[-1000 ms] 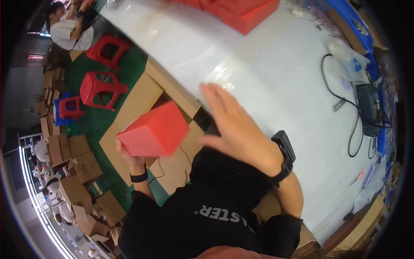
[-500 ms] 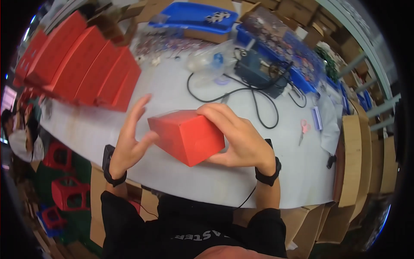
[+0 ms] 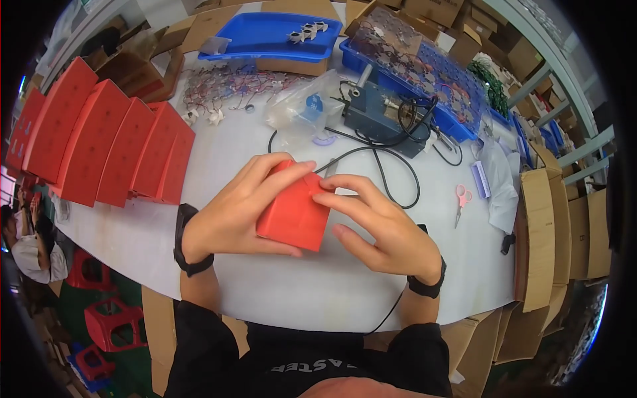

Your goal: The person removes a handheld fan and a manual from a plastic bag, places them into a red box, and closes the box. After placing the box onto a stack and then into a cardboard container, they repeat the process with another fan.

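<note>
Hands are pinching a small red box (image 3: 294,213) between them above the white tabletop (image 3: 219,265): left hand (image 3: 242,213) gripping its left side, right hand (image 3: 378,229) pressing its top-right edge, just below the black cable (image 3: 391,166).

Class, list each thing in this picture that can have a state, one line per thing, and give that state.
Red box: closed, held over the table between both hands.
Left hand: fingers wrapped over the box's left side and top.
Right hand: fingertips on the box's right edge.
Row of red boxes: closed, leaning side by side.
Pink scissors: shut, lying flat.
Blue tray: open, holds a few small white parts.
Black cable: looped loosely on the table.
</note>
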`<state>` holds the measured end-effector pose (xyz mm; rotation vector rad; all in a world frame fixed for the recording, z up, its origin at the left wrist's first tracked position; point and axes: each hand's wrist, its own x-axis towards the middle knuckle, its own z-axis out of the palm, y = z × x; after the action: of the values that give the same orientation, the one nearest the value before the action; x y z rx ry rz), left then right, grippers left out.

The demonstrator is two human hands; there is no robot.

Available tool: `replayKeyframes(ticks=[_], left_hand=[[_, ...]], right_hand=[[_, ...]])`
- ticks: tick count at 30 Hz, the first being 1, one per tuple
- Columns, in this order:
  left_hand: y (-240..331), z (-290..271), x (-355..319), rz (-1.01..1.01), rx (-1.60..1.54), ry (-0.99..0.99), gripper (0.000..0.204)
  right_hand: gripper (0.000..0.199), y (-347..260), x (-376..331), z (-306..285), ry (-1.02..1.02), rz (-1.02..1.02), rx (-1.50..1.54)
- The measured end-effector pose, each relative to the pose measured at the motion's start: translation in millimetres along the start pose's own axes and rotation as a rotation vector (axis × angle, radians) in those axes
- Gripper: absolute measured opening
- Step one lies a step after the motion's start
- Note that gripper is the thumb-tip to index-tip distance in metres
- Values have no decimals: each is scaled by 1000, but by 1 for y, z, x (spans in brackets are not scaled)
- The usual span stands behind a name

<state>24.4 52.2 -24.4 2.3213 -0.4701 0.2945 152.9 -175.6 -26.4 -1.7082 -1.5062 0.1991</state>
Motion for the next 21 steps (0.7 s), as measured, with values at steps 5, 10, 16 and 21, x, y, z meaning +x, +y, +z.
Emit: replayKeyframes(ticks=[5, 10, 16, 21], left_hand=[[-8, 5, -2, -17, 216, 67, 111], [-11, 6, -2, -63, 217, 6, 112], [-19, 5, -3, -51, 176, -28, 111], [-18, 9, -2, -43, 176, -36, 105]], right_hand=[[62, 3, 5, 18, 17, 23, -80], [64, 16, 8, 26, -24, 87, -76], [61, 30, 11, 31, -67, 111, -21], [57, 25, 7, 34, -71, 136, -44]])
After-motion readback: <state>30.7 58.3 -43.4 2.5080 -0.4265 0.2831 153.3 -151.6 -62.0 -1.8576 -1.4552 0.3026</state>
